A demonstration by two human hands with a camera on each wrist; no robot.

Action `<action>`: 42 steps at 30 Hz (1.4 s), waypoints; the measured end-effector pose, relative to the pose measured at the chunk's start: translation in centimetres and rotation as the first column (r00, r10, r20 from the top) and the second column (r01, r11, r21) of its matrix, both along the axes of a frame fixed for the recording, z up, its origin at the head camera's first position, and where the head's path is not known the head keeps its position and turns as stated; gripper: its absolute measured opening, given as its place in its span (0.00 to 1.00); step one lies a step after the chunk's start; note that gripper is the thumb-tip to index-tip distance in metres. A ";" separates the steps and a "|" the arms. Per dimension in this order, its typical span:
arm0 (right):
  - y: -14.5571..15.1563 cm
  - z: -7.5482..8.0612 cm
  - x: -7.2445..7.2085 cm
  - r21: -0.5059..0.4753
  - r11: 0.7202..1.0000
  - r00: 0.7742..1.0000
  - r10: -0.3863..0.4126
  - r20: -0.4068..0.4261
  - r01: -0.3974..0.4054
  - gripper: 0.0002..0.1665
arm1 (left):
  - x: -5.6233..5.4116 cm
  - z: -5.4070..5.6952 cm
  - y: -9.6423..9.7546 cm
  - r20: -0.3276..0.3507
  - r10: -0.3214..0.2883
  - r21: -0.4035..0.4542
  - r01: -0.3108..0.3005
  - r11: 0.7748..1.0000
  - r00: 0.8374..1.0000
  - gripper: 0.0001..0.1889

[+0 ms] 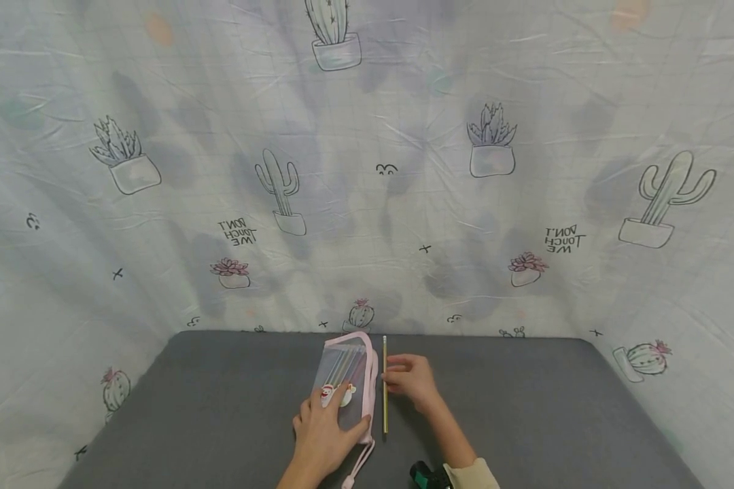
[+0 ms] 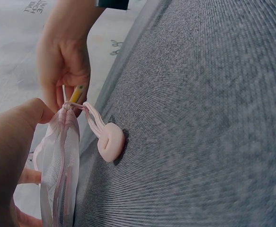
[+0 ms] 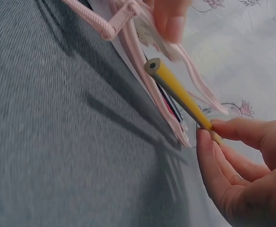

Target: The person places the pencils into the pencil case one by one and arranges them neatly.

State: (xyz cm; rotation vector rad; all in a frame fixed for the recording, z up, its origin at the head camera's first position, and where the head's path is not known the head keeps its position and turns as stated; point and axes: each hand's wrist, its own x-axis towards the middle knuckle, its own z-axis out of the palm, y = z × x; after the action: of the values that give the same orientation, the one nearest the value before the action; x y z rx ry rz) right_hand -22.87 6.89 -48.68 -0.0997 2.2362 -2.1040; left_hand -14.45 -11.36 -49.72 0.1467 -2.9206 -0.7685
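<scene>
A clear mesh pencil case (image 1: pixel 347 360) with pink zipped edging lies on the grey table, several colored pencils showing inside and a snowman print on its face. On its near half rests my left hand (image 1: pixel 324 431), fingers spread over the top and thumb against the pink edge. Beside the case's right edge, my right hand (image 1: pixel 411 380) pinches a yellow pencil (image 3: pixel 180 92) between thumb and fingertips. In the right wrist view the pencil's near end is flat and unsharpened, and it is lifted off the table. The case's underside is hidden.
A pink strap with a rounded pull (image 2: pixel 111 142) hangs from the case's near end onto the table (image 1: pixel 526 407). Behind and at both sides stands a pale cloth (image 1: pixel 391 272) printed with cacti. A dark wrist device (image 1: pixel 428 475) sits by the right sleeve.
</scene>
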 end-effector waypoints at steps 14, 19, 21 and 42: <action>-2.3 0.0 -0.5 -0.028 1.000 1.000 0.011 0.015 -0.011 0.23 | 0.0 0.0 -0.2 -0.009 -0.013 0.017 0.013 1.000 1.000 0.41; -2.7 -0.2 -0.7 -0.039 0.999 1.000 0.008 0.026 -0.007 0.22 | 0.0 0.0 -0.2 -0.021 -0.011 0.019 0.012 1.000 1.000 0.41; -2.9 -0.2 -0.6 -0.053 0.999 1.000 0.008 0.026 -0.007 0.21 | 0.0 0.0 -0.1 -0.022 -0.011 0.021 0.012 1.000 1.000 0.41; -4.3 -1.2 0.0 0.003 1.000 0.999 0.023 -0.032 -0.023 0.19 | 0.0 0.1 -0.2 -0.010 -0.007 0.026 0.008 1.000 1.000 0.41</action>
State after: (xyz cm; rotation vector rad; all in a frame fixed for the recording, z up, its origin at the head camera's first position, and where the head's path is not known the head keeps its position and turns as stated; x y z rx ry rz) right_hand -22.86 2.63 -49.86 -0.1588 2.2445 -2.1024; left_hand -14.45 -11.55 -49.62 0.1341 -2.9045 -0.8065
